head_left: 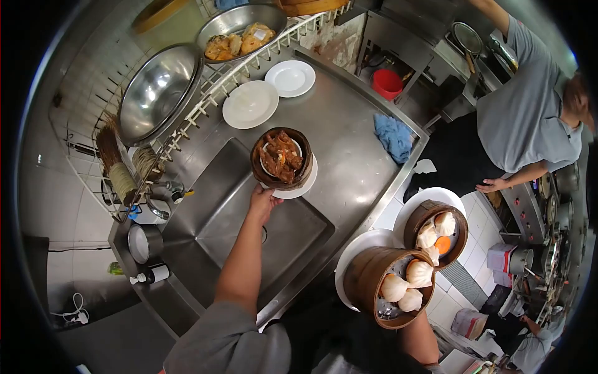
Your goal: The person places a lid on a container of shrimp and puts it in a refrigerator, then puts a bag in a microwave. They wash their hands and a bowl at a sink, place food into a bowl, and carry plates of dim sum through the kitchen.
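Note:
My left hand (264, 202) grips the edge of a white plate (305, 187) that bears a round bamboo steamer (256, 163). In that steamer a small bowl holds brown chicken feet (283, 156). My right forearm (418, 340) reaches under two white plates at the lower right; the hand itself is hidden beneath them. On the nearer plate (346, 265) stands a bamboo steamer (358, 277) with several pale dumplings (410, 299). The farther plate (405, 215) carries another steamer (461, 234) with dumplings and an orange slice (443, 244).
Two white plates (250, 105) lie on the steel counter (349, 131), beside a sink (249, 243). A blue cloth (393, 138) sits near the counter's edge. A wire rack (193, 118) holds steel bowls (156, 93). A person in grey (523, 100) stands at the right.

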`<control>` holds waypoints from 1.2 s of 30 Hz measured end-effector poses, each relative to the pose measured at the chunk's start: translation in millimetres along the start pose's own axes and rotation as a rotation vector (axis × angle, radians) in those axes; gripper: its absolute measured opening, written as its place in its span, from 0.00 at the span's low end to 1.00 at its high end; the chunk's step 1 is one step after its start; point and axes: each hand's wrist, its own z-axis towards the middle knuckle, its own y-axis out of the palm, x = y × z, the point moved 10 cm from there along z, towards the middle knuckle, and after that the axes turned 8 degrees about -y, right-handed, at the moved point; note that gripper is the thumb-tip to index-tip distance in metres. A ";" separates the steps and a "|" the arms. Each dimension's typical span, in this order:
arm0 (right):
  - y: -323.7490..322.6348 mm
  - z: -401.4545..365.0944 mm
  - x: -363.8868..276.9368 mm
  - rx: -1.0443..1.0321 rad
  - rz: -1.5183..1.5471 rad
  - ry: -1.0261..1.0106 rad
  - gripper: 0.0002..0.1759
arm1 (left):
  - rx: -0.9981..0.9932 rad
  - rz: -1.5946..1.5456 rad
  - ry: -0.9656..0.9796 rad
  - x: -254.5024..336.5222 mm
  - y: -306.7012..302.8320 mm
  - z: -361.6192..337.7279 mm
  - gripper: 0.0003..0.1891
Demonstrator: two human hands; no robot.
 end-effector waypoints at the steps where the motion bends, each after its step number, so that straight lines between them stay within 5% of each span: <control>1: 5.1 -1.4 4.4 -0.012 0.050 0.028 0.25 | -0.014 -0.019 0.033 0.6 -0.7 1.7 0.18; 6: 42.8 -18.5 29.3 -0.100 0.279 0.149 0.26 | -0.072 -0.019 0.081 -0.1 0.6 -1.4 0.18; 9: 43.3 -34.0 17.1 0.034 0.159 -0.153 0.29 | -0.064 -0.009 0.129 -0.6 1.5 -15.3 0.18; 11: 80.3 -55.0 29.2 -0.355 0.131 0.007 0.20 | -0.061 0.004 0.139 -3.6 -1.0 -24.2 0.19; 14: 54.6 -114.7 32.9 -0.203 0.236 0.010 0.17 | -0.077 0.053 0.163 -8.6 -2.3 -38.2 0.19; 15: 38.6 -134.2 17.9 -0.213 0.110 -0.122 0.13 | -0.066 0.051 0.178 -6.1 3.4 -48.1 0.19; 17: 18.6 -193.5 -5.8 -0.221 -0.150 -0.427 0.31 | -0.126 0.106 0.242 -3.1 18.6 -63.7 0.19; 18: 14.0 -216.4 -10.5 -0.157 -0.217 -0.668 0.24 | -0.145 0.132 0.233 -6.5 28.3 -70.5 0.20; 19: 38.7 -226.8 -21.5 -0.680 -0.529 -0.600 0.18 | -0.174 0.152 0.250 -5.9 39.5 -68.9 0.20; 20: 17.5 -260.2 -24.5 -0.320 -0.382 -0.802 0.18 | -0.174 0.163 0.249 -13.2 41.0 -72.5 0.21; 25: -40.6 -435.1 -16.3 0.307 -0.448 -1.536 0.17 | -0.326 0.200 0.180 -58.1 116.1 -158.7 0.25; 26: -75.9 -466.8 -51.0 0.271 -0.445 -1.585 0.16 | -0.361 0.203 0.312 -75.5 143.4 -134.8 0.25; 28: -117.4 -531.2 -40.5 0.335 -0.377 -1.754 0.18 | -0.436 0.264 0.263 -112.4 169.5 -147.5 0.26; 32: -177.6 -638.1 51.3 0.425 -0.310 -2.007 0.18 | -0.630 0.421 0.147 -205.9 229.4 -194.6 0.28; 33: -208.3 -607.7 35.6 0.295 -0.410 -1.955 0.18 | -0.648 0.342 0.297 -181.3 179.7 -203.5 0.28; 36: -257.7 -692.7 89.8 0.351 -0.341 -2.166 0.21 | -0.785 0.466 0.247 -264.8 248.7 -221.6 0.24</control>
